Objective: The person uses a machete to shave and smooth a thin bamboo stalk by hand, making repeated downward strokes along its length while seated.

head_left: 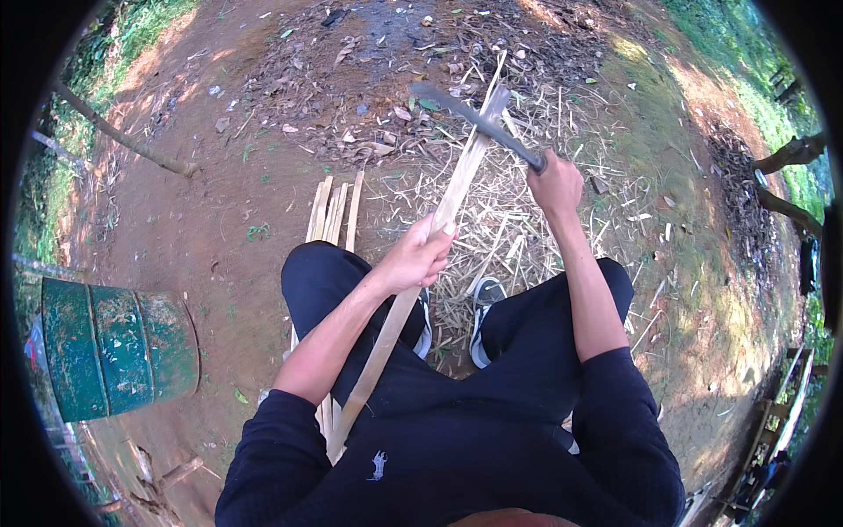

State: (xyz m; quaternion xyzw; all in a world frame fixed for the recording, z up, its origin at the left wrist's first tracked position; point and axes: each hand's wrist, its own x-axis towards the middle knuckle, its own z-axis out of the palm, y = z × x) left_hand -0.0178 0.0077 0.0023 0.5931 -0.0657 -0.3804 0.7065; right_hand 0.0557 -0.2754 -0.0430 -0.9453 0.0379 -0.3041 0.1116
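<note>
My left hand (414, 256) is closed around a long pale wooden strip (461, 180), likely split bamboo. The strip slants from beside my left hip up and away to the far right of that hand. In my right hand (557, 184) is the handle of a machete (483, 126), its dark blade pointing up and left. The blade crosses the strip close to its far end, where a thin sliver stands apart from it. Whether the edge has cut in, I cannot tell.
Several pale strips (330, 211) lie beside my left knee. Shavings (505, 233) cover the ground around my shoes (486, 294). A green metal drum (123, 351) stands at the left. Dry leaves (378, 145) lie ahead, and branches (790, 154) jut in at the right.
</note>
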